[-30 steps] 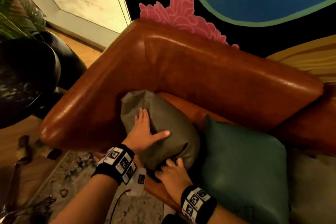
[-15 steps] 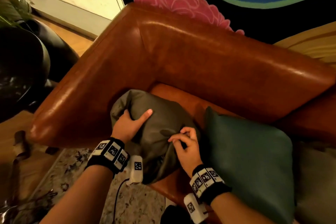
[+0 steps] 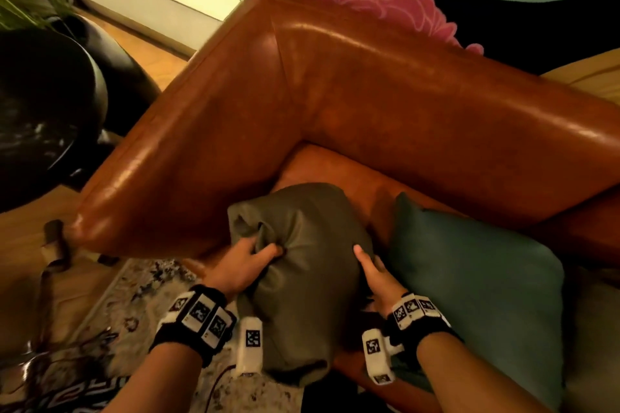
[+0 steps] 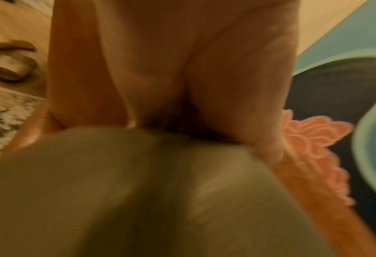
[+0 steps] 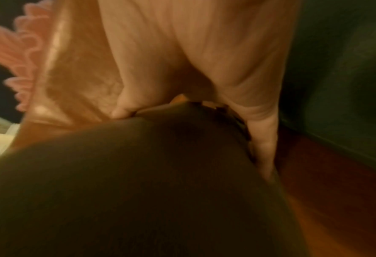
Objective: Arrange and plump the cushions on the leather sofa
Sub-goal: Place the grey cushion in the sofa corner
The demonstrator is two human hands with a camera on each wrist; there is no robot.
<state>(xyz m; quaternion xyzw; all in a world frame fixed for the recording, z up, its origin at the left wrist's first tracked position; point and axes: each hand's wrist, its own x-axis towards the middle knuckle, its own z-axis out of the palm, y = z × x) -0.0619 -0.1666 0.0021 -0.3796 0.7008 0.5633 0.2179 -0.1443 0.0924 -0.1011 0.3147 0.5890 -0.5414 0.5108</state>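
An olive-green cushion (image 3: 302, 261) stands on end at the front of the brown leather sofa (image 3: 369, 94), near its left arm. My left hand (image 3: 248, 258) grips a bunched fold on the cushion's left side. My right hand (image 3: 372, 271) holds its right edge, thumb on top and fingers hidden behind. In the left wrist view my left hand (image 4: 182, 87) digs into the olive cushion (image 4: 138, 191). In the right wrist view my right hand (image 5: 204, 69) wraps round the olive cushion (image 5: 138, 191). A teal cushion (image 3: 469, 295) leans just to the right.
A pale beige cushion (image 3: 597, 345) lies at the far right of the seat. Black rounded furniture (image 3: 43, 117) and a plant stand left of the sofa arm. A patterned rug (image 3: 134, 305) covers the wooden floor, with sandals (image 3: 53, 245) beside it.
The olive cushion has come away from the sofa corner towards the seat's front edge. My left hand went from lying flat to gripping fabric. My right hand shifted to the cushion's right side.
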